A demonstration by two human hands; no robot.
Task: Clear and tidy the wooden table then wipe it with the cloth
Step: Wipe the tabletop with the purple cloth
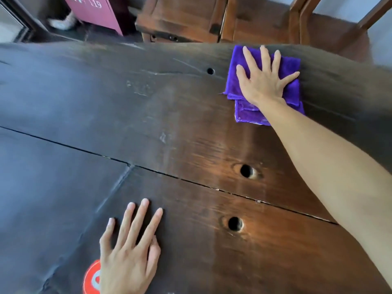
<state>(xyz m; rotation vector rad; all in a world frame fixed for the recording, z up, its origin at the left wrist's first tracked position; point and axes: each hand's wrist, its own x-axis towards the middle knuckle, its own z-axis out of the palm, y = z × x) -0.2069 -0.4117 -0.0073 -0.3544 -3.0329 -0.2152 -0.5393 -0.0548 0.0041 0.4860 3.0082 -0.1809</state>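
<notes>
Head view: right hand (263, 79), fingers spread flat, presses the purple cloth (291, 66) onto the desk (148, 124); left hand (129, 247) rests flat, holding nothing.

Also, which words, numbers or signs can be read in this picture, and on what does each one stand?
"119": white digits on the pink cabinet beyond the table; the characters before them are too blurred to read.
Red round sticker on the wooden table: a grey-white mark, partly hidden by the left hand; no readable text.
</notes>
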